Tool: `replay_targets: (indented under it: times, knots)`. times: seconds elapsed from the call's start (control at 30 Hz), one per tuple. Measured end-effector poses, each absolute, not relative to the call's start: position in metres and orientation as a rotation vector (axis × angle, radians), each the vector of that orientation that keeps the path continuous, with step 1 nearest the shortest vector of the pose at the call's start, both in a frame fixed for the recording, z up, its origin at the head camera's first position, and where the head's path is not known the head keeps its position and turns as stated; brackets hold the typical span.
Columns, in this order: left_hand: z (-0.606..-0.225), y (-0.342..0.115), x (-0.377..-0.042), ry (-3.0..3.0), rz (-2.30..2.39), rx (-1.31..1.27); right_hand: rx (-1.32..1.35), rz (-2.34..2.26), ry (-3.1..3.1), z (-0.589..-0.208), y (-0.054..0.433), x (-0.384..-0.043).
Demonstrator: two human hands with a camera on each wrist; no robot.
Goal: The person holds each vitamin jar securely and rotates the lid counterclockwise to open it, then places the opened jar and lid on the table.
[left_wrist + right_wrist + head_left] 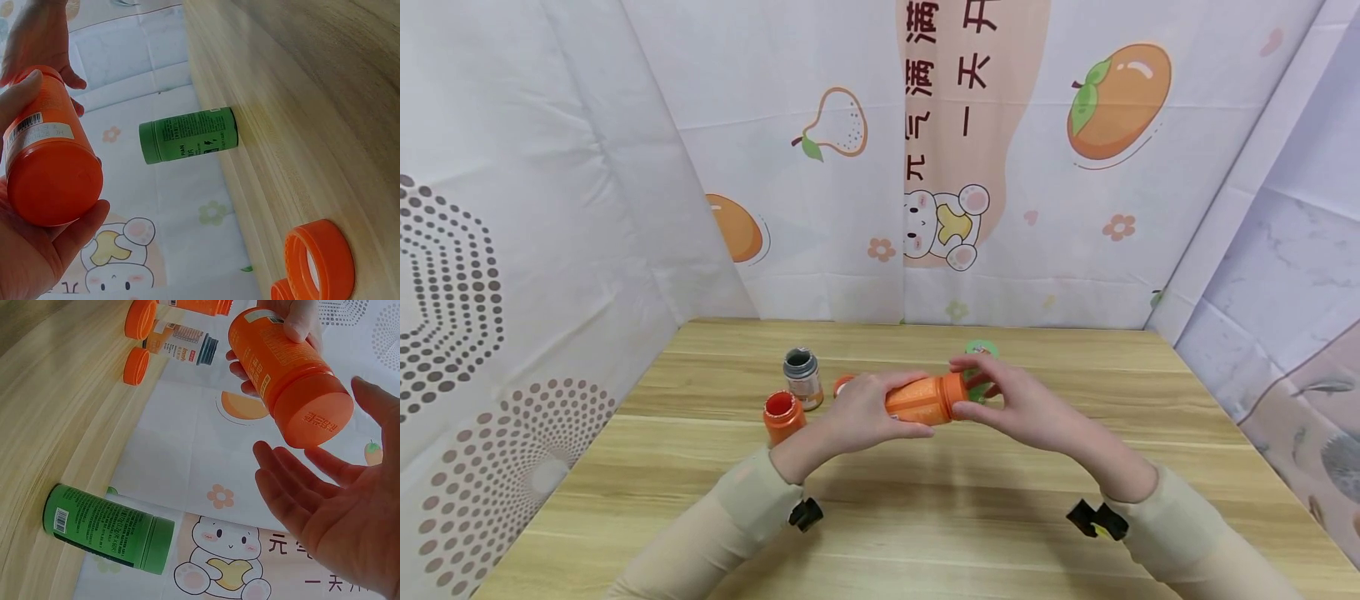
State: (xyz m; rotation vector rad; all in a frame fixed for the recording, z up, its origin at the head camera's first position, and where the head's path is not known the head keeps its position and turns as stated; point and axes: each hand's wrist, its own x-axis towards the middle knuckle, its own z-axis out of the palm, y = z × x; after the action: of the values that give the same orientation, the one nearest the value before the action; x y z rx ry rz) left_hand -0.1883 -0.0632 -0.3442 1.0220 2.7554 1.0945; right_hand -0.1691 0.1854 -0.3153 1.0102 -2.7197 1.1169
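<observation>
Head view: orange bottle held sideways between two hands

The orange bottle is raised above the bench, lying nearly level, its orange cap on and pointing to three o'clock. At the bottle's nine o'clock, the left hand has its grip curled round the body. At three o'clock the right hand has its grip spread wide around the cap — I cannot tell whether the fingertips touch it. Two orange lids lie on the bench, openings up; one peeks past the left hand between nine and ten o'clock. Farther that way stands an uncapped gray-necked bottle — with an open orange container just beside it at nine o'clock. The green bottle stands upright at two o'clock, and printed white cloth hangs at twelve.
</observation>
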Motion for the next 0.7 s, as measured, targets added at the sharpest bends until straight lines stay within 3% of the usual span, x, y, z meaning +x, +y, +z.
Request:
replay_targets:
  times: [0.2, 0.7]
  knots:
    - [-0.3474, -0.0627, -0.1892, 2.759, 1.084, 1.019, 0.928, 1.208, -2.848, -0.3179, 0.1835, -0.1704]
    - [-0.3487, -0.0628, -0.1888, 2.770, 1.058, 1.041, 1.002, 1.170, -2.782, -0.3215, 0.1836, -0.1714]
